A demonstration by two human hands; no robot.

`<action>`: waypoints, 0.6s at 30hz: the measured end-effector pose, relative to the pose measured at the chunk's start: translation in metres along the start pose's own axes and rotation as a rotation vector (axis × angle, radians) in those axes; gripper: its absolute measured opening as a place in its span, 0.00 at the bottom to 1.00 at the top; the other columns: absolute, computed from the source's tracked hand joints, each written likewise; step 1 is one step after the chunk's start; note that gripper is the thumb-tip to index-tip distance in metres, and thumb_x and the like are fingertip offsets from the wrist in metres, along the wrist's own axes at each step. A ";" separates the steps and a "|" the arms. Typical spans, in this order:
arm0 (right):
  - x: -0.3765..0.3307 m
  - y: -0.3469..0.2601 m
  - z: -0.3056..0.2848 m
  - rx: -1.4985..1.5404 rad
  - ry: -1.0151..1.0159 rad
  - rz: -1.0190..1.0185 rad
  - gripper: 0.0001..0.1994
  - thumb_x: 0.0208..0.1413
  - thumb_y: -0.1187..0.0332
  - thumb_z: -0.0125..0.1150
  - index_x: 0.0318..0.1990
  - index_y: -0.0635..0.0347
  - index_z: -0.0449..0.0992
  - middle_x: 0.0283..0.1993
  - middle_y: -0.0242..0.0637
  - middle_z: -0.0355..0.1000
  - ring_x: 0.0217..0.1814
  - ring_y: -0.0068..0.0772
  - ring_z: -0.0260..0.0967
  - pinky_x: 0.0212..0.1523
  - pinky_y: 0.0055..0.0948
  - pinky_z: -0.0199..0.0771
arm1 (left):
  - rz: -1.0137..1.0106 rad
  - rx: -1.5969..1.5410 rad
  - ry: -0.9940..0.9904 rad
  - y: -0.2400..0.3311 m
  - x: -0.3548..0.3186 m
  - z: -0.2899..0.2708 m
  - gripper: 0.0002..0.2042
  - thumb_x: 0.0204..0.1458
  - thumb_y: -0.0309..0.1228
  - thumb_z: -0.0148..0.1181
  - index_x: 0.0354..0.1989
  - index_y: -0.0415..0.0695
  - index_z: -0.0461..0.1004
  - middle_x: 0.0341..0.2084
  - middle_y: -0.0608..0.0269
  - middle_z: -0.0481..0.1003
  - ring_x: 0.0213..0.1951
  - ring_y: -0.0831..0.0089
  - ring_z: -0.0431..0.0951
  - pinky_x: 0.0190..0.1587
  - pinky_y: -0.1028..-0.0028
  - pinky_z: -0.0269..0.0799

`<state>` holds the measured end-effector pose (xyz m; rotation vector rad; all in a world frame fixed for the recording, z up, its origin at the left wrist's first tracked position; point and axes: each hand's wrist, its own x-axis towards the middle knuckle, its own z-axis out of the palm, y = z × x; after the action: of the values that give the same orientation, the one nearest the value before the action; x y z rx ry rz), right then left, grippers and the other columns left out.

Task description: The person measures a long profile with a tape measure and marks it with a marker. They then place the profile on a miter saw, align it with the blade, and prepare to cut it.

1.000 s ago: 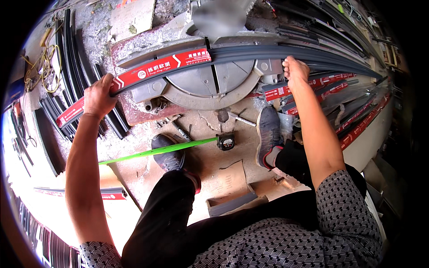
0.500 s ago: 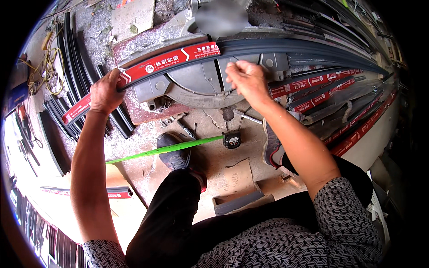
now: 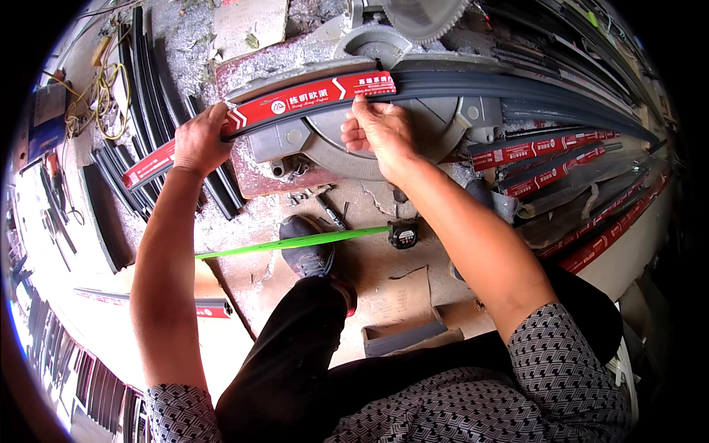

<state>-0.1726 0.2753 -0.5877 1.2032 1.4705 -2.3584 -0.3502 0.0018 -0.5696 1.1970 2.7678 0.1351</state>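
While gripped, profile lengthwise left-right.

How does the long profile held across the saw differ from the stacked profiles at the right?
The held profile lies across the mitre saw table, gripped by the left hand and right hand; the stacked profiles lie untouched beside it. The held one shows one long red label, the stacked ones several red strips. Both are dark, long and red-labelled.

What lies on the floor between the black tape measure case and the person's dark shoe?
In the head view, only the extended green tape blade spans from the tape measure case across the dark shoe.
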 end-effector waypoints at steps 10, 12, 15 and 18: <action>0.009 0.003 0.013 0.083 0.132 -0.002 0.19 0.68 0.53 0.62 0.34 0.62 0.77 0.27 0.38 0.80 0.23 0.28 0.78 0.24 0.25 0.81 | -0.010 -0.012 -0.038 -0.003 0.002 0.000 0.14 0.46 0.29 0.64 0.41 0.48 0.70 0.35 0.55 0.80 0.39 0.49 0.82 0.41 0.52 0.77; 0.010 0.006 0.016 0.100 0.162 -0.013 0.19 0.68 0.54 0.62 0.32 0.62 0.76 0.26 0.38 0.79 0.22 0.27 0.77 0.22 0.25 0.79 | -0.008 -0.006 -0.040 -0.002 0.002 -0.002 0.14 0.45 0.28 0.64 0.41 0.48 0.70 0.35 0.55 0.80 0.39 0.48 0.82 0.41 0.52 0.77; 0.011 0.008 0.019 0.102 0.193 -0.029 0.19 0.68 0.54 0.61 0.32 0.62 0.76 0.26 0.38 0.79 0.21 0.27 0.77 0.21 0.24 0.79 | -0.013 0.001 -0.051 0.000 0.003 -0.003 0.15 0.45 0.28 0.63 0.41 0.48 0.69 0.36 0.55 0.80 0.40 0.47 0.82 0.42 0.52 0.76; 0.010 0.007 0.019 0.108 0.189 -0.026 0.19 0.69 0.55 0.61 0.32 0.62 0.76 0.25 0.38 0.79 0.20 0.27 0.77 0.20 0.24 0.78 | -0.017 0.000 -0.059 0.001 0.004 -0.003 0.15 0.45 0.28 0.63 0.42 0.47 0.69 0.36 0.54 0.80 0.41 0.47 0.81 0.42 0.51 0.76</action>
<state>-0.1870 0.2593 -0.5956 1.4785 1.4348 -2.4276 -0.3522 0.0050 -0.5673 1.1573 2.7269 0.0973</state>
